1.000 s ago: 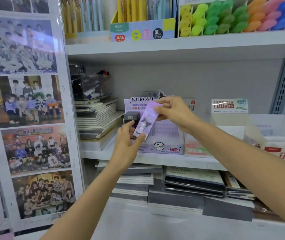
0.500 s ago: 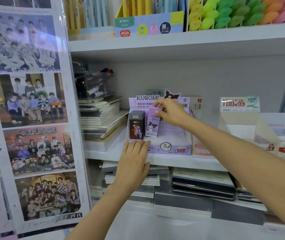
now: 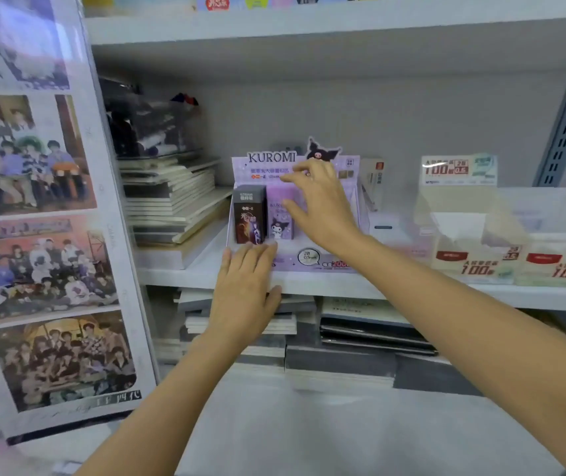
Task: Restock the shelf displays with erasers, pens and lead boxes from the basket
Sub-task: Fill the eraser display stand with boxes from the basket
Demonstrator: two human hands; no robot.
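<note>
Right hand (image 3: 319, 207) spread, empty; left hand (image 3: 243, 290) flat on the display (image 3: 322, 266) front edge. A careless brush could topple the lead box (image 3: 279, 216)

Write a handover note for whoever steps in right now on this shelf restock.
Left hand: open, flat against the front of the Kuromi display box.
Right hand: open, fingers spread over the purple lead box; contact unclear.
Things: the purple lead box stands upright in the display, right of the dark box. The basket is out of view.
Done: this lead box is placed.
Left: probably more stock from the basket; the display's right part is hidden by the hand.
</note>
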